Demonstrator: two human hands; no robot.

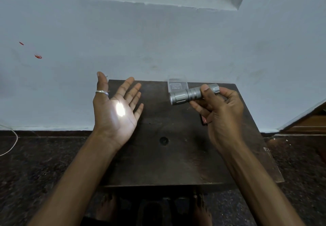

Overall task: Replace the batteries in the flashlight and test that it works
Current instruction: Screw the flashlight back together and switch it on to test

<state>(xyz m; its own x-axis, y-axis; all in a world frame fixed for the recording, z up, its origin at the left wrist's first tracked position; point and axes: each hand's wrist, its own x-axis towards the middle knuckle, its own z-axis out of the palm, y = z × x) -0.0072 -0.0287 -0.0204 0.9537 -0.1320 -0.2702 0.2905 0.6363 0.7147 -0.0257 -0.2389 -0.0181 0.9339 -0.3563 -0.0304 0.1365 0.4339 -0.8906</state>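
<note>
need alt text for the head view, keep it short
The right hand holds a grey flashlight and shines a bright spot onto the open palm of the left hand, above a dark wooden table. A clear plastic pack sits at the table's far edge by a pale wall.

The clear packet [177, 84] seems to bear print, too blurred to read.

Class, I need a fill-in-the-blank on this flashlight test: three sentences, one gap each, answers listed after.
1. The grey flashlight is held in the ____ hand.
2. Its bright spot lands on the open left hand's ____.
3. A silver ring sits on the left ____.

Answers: right; palm; thumb
</note>
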